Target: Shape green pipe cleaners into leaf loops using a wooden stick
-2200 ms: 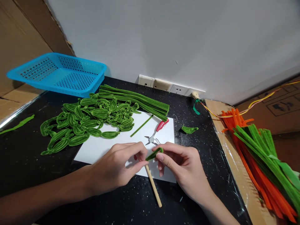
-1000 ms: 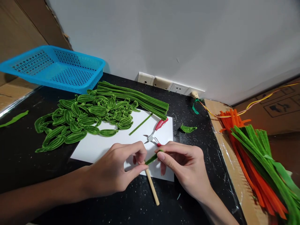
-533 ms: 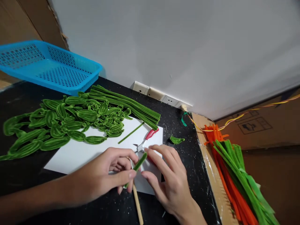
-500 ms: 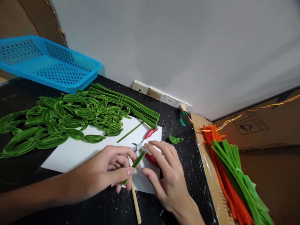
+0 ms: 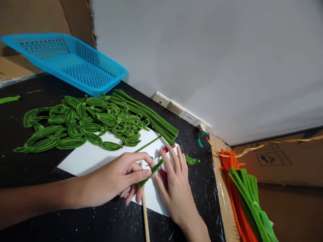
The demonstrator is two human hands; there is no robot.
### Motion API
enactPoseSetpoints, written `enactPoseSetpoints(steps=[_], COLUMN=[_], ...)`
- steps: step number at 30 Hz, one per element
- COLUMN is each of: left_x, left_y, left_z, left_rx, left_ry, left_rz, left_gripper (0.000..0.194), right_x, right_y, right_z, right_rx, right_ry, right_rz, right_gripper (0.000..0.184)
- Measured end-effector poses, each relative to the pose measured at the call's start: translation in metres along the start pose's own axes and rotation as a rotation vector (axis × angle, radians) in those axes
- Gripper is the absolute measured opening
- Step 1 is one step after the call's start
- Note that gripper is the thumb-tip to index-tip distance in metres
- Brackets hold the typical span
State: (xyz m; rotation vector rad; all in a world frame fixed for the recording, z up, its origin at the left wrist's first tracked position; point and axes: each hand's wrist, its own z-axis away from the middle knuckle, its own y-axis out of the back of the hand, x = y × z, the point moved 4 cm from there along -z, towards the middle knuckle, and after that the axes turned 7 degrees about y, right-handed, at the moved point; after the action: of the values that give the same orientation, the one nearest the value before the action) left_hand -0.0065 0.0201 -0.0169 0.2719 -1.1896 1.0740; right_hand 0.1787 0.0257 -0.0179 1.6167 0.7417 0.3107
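Observation:
Between the thumb and fingers of my left hand (image 5: 128, 174) is a short green chenille stem (image 5: 157, 168), tilted up to the right. My right hand (image 5: 176, 181) is beside it with fingers stretched out, its thumb tip close to my left fingertips. Under the right fingers lie red-handled cutters (image 5: 163, 175), mostly hidden. A wooden stick (image 5: 145, 215) runs below the left hand towards me. Both hands are over a white sheet (image 5: 78, 163), where a thin green stem (image 5: 148, 144) also lies. Several looped green chenille leaves (image 5: 108, 119) are heaped to the left.
Long green stems (image 5: 148, 116) lie bundled behind the heap. A blue basket (image 5: 83, 72) stands at the back left. One leaf (image 5: 192, 160) is right of the sheet. Sockets (image 5: 174, 108) with a plugged cable line the wall. Orange (image 5: 236, 201) and green bundles (image 5: 252, 198) rest at right.
The view has shifted, so the table contents appear farther right. My right hand's fingers now point more upward and cover more of the cutters. The left hand keeps its hold on the stem.

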Motion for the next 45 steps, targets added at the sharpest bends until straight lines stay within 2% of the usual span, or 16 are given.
enactPoseSetpoints(steps=[4,8,13,16,19,23,28,30,33,39,45], left_x=[0.005,0.008,0.007,0.009,0.012,0.020,0.021,0.017,0.013,0.008,0.008], left_y=[-0.002,0.001,0.005,0.007,0.008,0.012,0.019,0.017,0.013,0.014,0.020], left_z=[0.001,0.002,-0.002,-0.002,0.001,0.006,0.004,0.002,0.001,0.000,0.000], left_rx=[-0.020,0.033,0.034,0.042,0.002,-0.008,0.109,0.094,0.052,0.043,0.131], left_ry=[-0.017,-0.061,-0.090,-0.083,-0.036,-0.019,0.020,0.028,0.019,0.016,-0.040], left_rz=[0.004,-0.006,0.047,0.070,0.182,0.344,0.188,0.150,0.153,0.210,0.087], left_gripper=[0.040,0.037,0.034,0.038,0.043,0.041,0.035,0.039,0.041,0.037,0.040], right_x=[0.003,0.005,0.005,0.003,0.002,0.007,0.004,0.004,0.005,0.002,-0.006], right_y=[-0.001,-0.002,-0.003,-0.003,0.003,0.016,0.031,0.030,0.025,0.014,0.004], right_z=[-0.001,-0.002,0.000,0.001,0.002,0.006,0.011,0.013,0.014,0.013,0.012], right_rx=[0.009,0.057,0.079,0.089,0.160,0.255,0.377,0.370,0.316,0.200,0.047], right_ry=[0.007,0.014,-0.013,-0.007,-0.014,-0.132,-0.107,-0.127,-0.232,-0.410,-0.397], right_rz=[-0.021,-0.031,-0.041,0.004,0.011,-0.104,-0.148,-0.245,-0.483,-0.956,-1.426], right_gripper=[0.048,0.032,0.029,0.028,0.021,0.021,0.012,0.012,0.018,0.029,0.025])
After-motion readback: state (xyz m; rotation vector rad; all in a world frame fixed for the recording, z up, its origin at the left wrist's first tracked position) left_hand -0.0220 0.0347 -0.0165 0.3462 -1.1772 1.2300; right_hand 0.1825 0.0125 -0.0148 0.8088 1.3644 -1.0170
